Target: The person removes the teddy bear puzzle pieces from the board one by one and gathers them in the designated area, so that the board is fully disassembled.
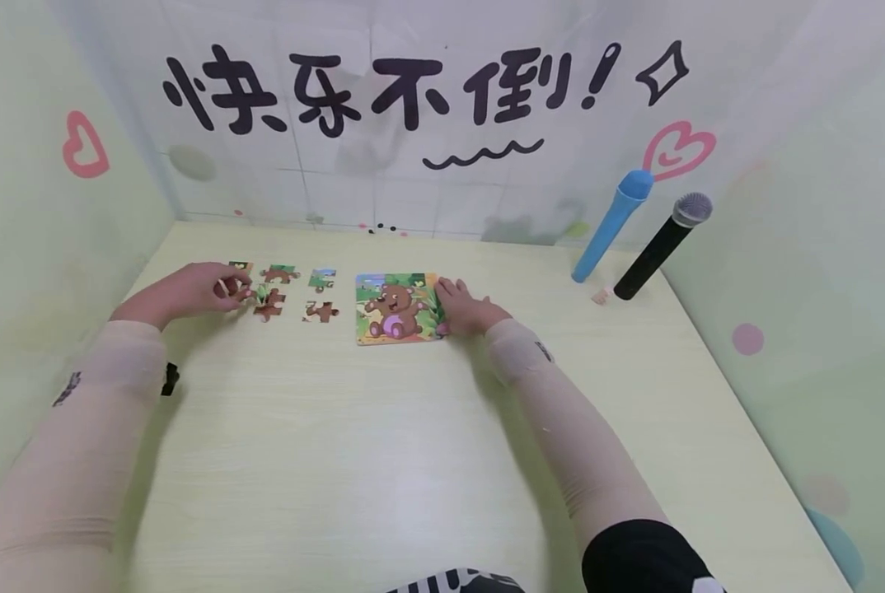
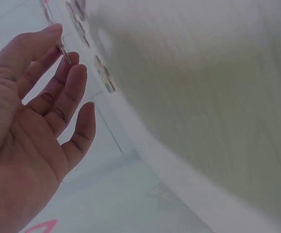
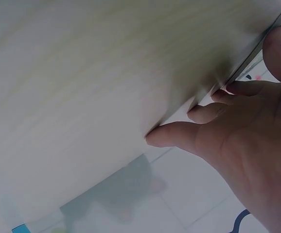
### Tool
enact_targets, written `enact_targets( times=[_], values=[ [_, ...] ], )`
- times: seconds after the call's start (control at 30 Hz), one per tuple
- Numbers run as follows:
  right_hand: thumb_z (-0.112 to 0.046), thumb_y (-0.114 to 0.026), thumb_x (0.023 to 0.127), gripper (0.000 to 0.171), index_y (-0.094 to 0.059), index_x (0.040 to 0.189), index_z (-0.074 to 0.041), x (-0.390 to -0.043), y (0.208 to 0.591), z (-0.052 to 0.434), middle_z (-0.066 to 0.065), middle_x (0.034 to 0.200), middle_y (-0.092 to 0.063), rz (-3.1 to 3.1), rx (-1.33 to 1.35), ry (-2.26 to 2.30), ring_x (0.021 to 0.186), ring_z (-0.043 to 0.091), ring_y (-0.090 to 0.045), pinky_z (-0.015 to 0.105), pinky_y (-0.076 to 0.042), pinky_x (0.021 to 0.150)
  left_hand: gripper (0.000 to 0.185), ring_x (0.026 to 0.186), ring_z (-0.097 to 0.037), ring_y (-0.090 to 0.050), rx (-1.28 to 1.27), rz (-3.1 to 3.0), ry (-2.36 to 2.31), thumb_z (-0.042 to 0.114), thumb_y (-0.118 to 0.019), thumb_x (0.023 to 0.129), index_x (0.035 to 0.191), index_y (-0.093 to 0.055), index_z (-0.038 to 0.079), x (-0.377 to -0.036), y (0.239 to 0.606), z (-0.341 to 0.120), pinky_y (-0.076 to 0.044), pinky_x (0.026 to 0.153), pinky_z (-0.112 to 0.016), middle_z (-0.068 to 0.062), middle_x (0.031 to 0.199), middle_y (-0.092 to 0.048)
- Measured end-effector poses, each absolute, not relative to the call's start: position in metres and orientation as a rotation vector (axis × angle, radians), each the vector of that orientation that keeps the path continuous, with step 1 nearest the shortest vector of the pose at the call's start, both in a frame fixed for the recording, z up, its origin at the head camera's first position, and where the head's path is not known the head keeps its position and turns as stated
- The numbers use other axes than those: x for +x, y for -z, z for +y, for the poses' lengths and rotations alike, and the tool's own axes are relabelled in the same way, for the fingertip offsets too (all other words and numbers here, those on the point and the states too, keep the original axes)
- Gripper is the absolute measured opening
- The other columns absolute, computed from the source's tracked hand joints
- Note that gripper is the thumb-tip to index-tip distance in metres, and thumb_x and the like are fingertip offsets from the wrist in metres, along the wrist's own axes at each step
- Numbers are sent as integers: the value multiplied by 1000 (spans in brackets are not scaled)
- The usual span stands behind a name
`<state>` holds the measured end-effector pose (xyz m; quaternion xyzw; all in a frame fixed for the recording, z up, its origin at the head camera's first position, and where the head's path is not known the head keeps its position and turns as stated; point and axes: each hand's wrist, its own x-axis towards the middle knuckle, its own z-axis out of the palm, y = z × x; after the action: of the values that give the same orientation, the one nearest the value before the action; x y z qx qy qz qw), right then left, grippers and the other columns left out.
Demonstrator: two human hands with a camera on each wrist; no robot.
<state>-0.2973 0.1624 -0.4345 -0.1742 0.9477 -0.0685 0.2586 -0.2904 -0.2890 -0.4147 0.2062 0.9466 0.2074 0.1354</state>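
Brown-bear puzzle [image 1: 399, 308] — pale-green table [image 1: 428, 461]

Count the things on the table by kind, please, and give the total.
Loose puzzle pieces: 6
Bear puzzle board: 1
Microphones: 2, one blue, one black
Total: 9

We wear long, close-fitting sleeves in a pale peach-beige on both arms, reaching from above the elbow down to the wrist and leaving our left hand [image 1: 190, 292] and right hand [image 1: 468, 309] bare. Each sleeve carries a small dark printed mark: one near the cuff of the right sleeve [image 1: 554, 412], another on the outer side of the left sleeve [image 1: 79, 445]. A small black piece juts out beside our left forearm. At the near edge, black clothing shows at our right, and a black-and-white striped piece sits at the middle.
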Motion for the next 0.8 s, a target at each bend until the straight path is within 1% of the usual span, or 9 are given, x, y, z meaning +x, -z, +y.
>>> enact_targets(
  times=[0.1, 0.33, 0.6, 0.8],
  values=[
    [-36, -56, 103, 88, 2, 163, -9, -298, 436, 162, 9, 170, 9, 2570, -470, 184, 154, 35, 10, 76, -10, 112, 40, 99, -34, -62, 572, 2727, -590, 6, -69, 92, 129, -60, -7, -290, 417, -299, -53, 83, -48, -17, 106, -66],
    [-35, -56, 103, 88, 3, 163, -9, -299, 437, 163, 9, 170, 10, 2559, -470, 208, 154, 34, 12, 77, -9, 112, 41, 104, -39, -61, 562, 2701, -558, 6, -71, 92, 130, -60, -7, -293, 428, -312, -50, 91, -57, -20, 108, -66],
    [-35, -55, 103, 87, 3, 163, -9, -298, 436, 163, 8, 170, 10, 2556, -469, 207, 154, 34, 12, 77, -8, 112, 39, 104, -39, -61, 557, 2691, -574, 5, -70, 91, 127, -61, -7, -294, 431, -317, -49, 91, -58, -20, 108, -66],
    [-34, -55, 103, 87, 3, 163, -9, -298, 434, 163, 9, 170, 10, 2557, -465, 215, 154, 34, 12, 76, -7, 112, 43, 106, -44, -60, 539, 2682, -582, 5, -71, 91, 129, -58, -10, -291, 429, -319, -48, 93, -60, -25, 111, -64]
  ],
)
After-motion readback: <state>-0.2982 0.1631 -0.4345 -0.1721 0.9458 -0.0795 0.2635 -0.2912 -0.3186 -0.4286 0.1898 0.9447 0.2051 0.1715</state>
